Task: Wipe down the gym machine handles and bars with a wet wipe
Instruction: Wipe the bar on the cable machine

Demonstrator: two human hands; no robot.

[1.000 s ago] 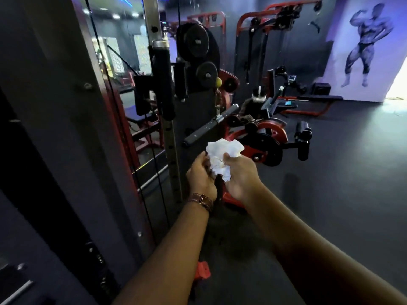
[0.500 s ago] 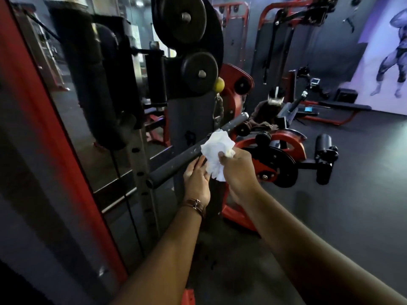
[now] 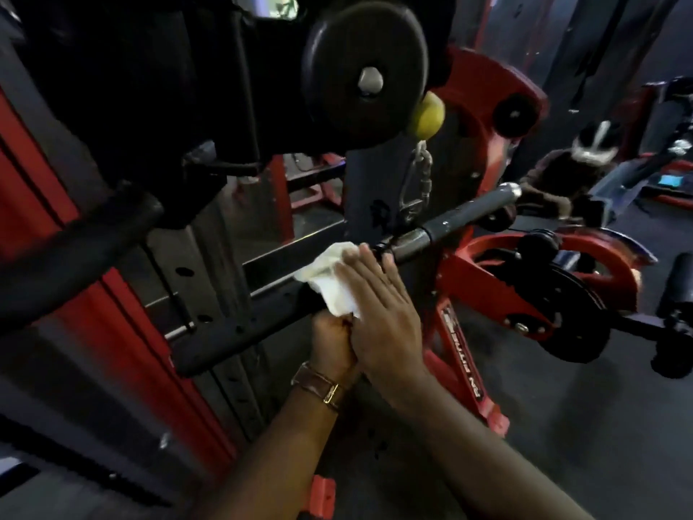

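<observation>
A long black bar handle (image 3: 465,215) with a silver end cap runs from lower left up to the right, hung from a chain and carabiner (image 3: 414,185). A white wet wipe (image 3: 333,283) lies draped over the bar's middle. My right hand (image 3: 378,305) lies flat on the wipe with straight fingers, pressing it against the bar. My left hand (image 3: 332,343), with a brown strap at the wrist, sits under the bar just below the wipe; its fingers are curled, and I cannot make out what they grip.
Black pulley discs (image 3: 365,69) and a yellow-green ball stop (image 3: 425,118) hang close above the bar. Red uprights (image 3: 45,204) stand at the left. A red plate-loaded machine (image 3: 562,290) sits right of my hands, on dark floor (image 3: 562,444).
I have moved closer to the machine. The wipe went from being held in front of the bar by both hands to lying on the bar under my flattened right hand.
</observation>
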